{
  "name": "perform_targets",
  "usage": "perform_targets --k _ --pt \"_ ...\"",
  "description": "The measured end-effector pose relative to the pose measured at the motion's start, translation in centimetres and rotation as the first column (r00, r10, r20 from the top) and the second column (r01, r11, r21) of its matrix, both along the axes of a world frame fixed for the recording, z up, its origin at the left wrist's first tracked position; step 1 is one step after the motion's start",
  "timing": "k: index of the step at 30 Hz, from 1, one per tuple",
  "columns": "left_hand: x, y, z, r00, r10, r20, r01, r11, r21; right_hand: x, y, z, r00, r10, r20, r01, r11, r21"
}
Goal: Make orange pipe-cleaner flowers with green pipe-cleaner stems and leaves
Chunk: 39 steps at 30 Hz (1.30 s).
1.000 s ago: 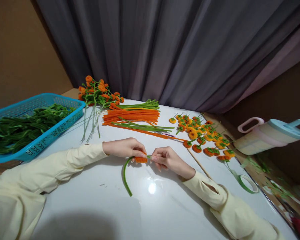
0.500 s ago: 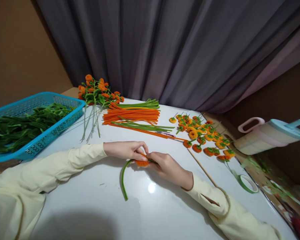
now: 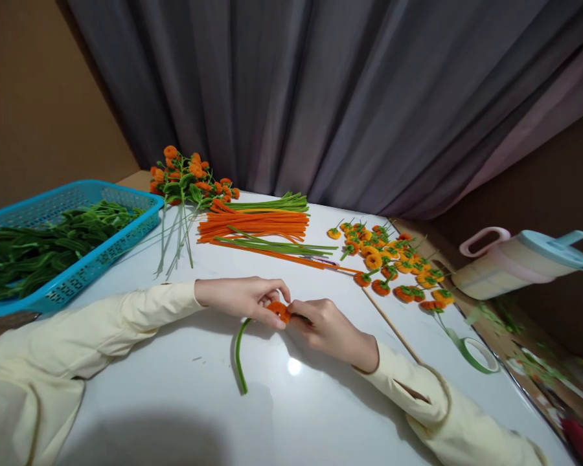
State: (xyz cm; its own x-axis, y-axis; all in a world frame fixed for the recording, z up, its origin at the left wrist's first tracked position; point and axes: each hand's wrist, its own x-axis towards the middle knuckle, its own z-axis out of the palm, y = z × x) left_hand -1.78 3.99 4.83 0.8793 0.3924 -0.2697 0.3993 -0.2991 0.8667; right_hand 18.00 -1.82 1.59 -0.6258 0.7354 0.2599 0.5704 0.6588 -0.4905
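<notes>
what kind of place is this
Probably a small craft workspace, at home or in a little workshop: a bundle of orange fuzzy stems, a blue basket of green leaf pieces, and a roll of green tape share one white table.

The basket (image 3: 72, 275) is blue (its leaves (image 3: 43, 249) dark green).

A small round orange fuzzy flower head (image 3: 278, 312) and a curved green fuzzy stem (image 3: 241, 358) sit above the white desk (image 3: 175, 388).
</notes>
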Motion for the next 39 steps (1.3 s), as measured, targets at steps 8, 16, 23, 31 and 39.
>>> perform_targets --k 8,16,23,31,39 --pt "-0.2 0.2 1.0 0.983 0.096 0.156 -0.128 0.969 0.209 0.9 0.7 1.7 0.997 -0.044 -0.065 0.036 0.992 -0.124" --pt "0.2 -1.4 1.2 0.784 0.391 0.482 -0.606 0.649 0.459 1.2 0.7 2.0 0.972 -0.183 -0.145 0.220 0.924 0.312" --pt "1.2 -1.7 0.1 0.836 0.466 0.289 -0.390 0.875 -0.286 0.9 0.0 0.4 0.972 -0.115 0.203 -0.085 0.633 0.769" --pt "0.7 -0.5 -1.4 0.788 0.530 0.312 -0.363 0.810 -0.460 1.1 0.4 -0.4 0.985 -0.136 0.106 0.055 0.830 0.556" --pt "0.7 -0.1 -3.5 0.742 0.594 0.310 -0.375 0.752 -0.543 1.0 1.0 -1.6 0.925 -0.263 -0.275 0.238 0.964 -0.121"
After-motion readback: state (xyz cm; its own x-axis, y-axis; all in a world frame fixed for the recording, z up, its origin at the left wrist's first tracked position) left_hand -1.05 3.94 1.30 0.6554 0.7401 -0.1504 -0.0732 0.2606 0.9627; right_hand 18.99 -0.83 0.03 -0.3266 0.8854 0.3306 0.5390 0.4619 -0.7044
